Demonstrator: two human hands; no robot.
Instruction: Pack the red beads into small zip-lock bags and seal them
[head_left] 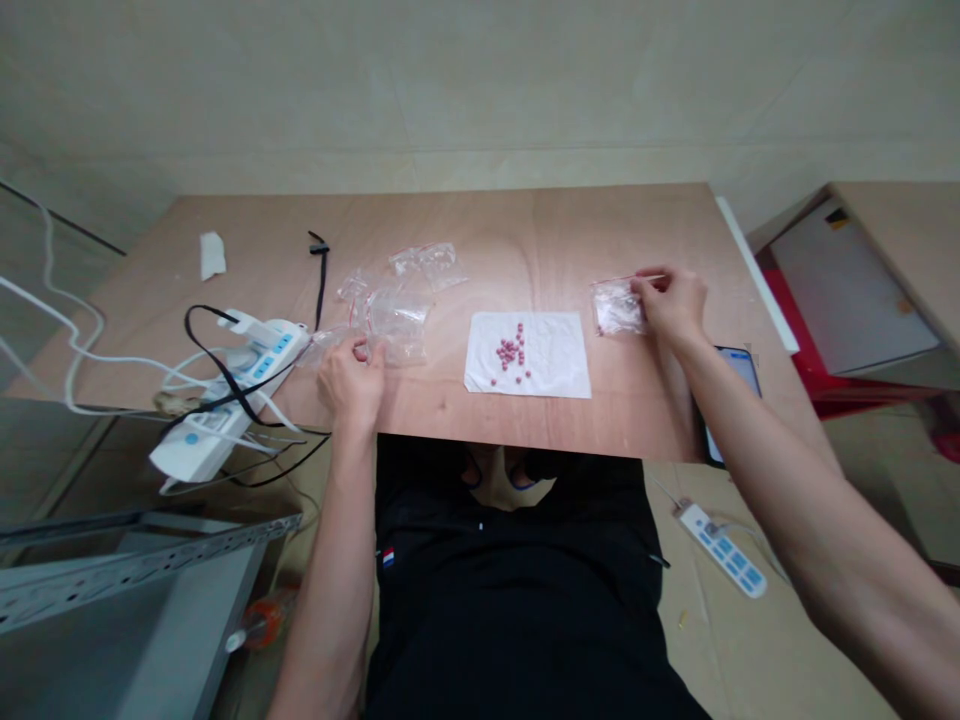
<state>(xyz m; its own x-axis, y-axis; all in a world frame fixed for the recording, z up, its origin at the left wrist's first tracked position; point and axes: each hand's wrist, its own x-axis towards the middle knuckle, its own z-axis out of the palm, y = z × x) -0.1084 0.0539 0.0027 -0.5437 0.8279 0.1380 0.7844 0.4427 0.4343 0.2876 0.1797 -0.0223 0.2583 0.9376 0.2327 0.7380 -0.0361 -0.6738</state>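
Observation:
On the right of the table my right hand [675, 305] pinches the edge of a small clear zip bag [616, 308] with a reddish seal line. A few small reddish specks show at that bag's lower left corner. My left hand [351, 378] rests with curled fingers at the near edge of a loose pile of clear plastic bags [394, 318]; whatever its fingers hold, if anything, is hidden. Between the hands lies a white sheet [559, 355], slightly creased. Several small pink beads [510, 352] sit on its left half, mostly clustered, with some scattered apart.
A white power strip [196, 445] with tangled cables overhangs the table's left front edge. Behind it are a black cable tie [322, 285] and a white scrap [212, 256]. A phone [739, 368] lies under my right forearm. Another power strip [724, 550] is on the floor.

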